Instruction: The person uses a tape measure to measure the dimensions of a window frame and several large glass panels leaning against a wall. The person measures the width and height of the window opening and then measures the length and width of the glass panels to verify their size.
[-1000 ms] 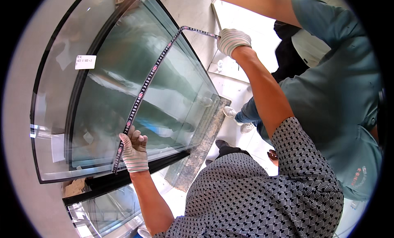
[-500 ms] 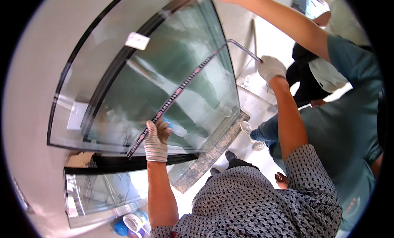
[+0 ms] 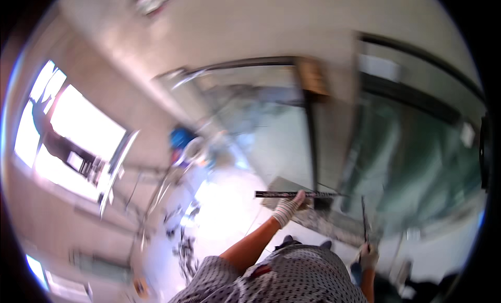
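My left hand [image 3: 290, 207], in a striped work glove, is closed on the long, dark, marked leg of a carpenter's square [image 3: 274, 194], thumb on top. This leg lies almost level across the view. The shorter leg rises from my gloved right hand [image 3: 368, 256], which is wrapped round its lower end. Blur hides the corner where the two legs meet. Behind the square, to the right, leans a black-edged greenish glass panel [image 3: 417, 151]. Its outline is smeared by motion.
Another framed glass panel [image 3: 276, 141] leans on the wall, with a brown block [image 3: 313, 78] by its upper corner. A slab [image 3: 334, 227] lies under the panels. A white bucket [image 3: 197, 150] and a blue object [image 3: 181, 137] stand left. Beyond is a bright window [image 3: 83, 120].
The view has swung left, so the large glass panel now sits at the right. The square has come away from the panel's face, still in both hands. The neighbouring person's raised arm is out of view.
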The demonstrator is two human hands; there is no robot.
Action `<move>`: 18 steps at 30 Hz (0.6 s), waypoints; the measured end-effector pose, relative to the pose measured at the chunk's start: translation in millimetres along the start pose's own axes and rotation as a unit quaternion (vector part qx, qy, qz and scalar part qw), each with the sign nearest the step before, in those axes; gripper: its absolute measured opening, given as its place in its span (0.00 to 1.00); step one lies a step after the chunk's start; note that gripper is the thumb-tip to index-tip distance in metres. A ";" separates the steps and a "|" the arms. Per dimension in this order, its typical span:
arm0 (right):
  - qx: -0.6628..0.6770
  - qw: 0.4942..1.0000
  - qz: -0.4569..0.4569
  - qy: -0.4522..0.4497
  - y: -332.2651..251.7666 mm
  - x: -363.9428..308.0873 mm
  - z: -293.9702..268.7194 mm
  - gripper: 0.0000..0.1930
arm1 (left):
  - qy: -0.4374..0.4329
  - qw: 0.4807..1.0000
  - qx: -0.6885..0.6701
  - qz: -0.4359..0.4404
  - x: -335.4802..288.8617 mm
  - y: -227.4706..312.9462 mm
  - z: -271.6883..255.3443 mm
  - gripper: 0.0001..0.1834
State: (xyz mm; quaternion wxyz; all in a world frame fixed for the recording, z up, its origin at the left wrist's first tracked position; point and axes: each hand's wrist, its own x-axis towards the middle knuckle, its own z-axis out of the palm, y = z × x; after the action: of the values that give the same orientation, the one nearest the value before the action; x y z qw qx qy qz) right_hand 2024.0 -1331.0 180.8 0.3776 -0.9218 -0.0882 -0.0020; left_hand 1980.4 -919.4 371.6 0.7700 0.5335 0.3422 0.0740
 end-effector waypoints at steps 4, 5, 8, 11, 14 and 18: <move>-0.090 0.947 -0.023 -0.309 -26.1 8.8 21.2 0.13 | 0.156 0.982 -0.103 0.021 -31.4 -54.5 -85.5 0.23; -0.068 0.938 -0.008 -0.341 -46.2 16.1 26.1 0.14 | 0.184 0.975 -0.119 0.023 -40.9 -52.4 -106.1 0.24; -0.018 0.929 -0.082 -0.361 -59.7 18.4 56.3 0.14 | 0.245 0.956 -0.157 0.038 -81.2 -81.3 -155.9 0.25; -0.014 0.915 -0.207 -0.346 -46.2 16.3 94.8 0.14 | 0.271 0.943 -0.188 0.040 -122.5 -134.2 -192.7 0.25; -0.060 0.876 -0.270 -0.394 -80.5 33.1 126.2 0.15 | 0.299 0.935 -0.186 0.037 -141.4 -164.1 -222.1 0.24; -0.157 0.823 -0.292 -0.461 -143.2 22.5 159.0 0.17 | 0.322 0.918 -0.231 0.001 -144.0 -204.5 -256.9 0.23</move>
State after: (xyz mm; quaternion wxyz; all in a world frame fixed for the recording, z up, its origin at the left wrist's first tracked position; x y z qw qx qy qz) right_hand 2012.7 -1116.4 168.3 0.1247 -0.7935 -0.5154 0.2987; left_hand 1664.7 -876.2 207.3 0.7198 0.2887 0.5445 0.3194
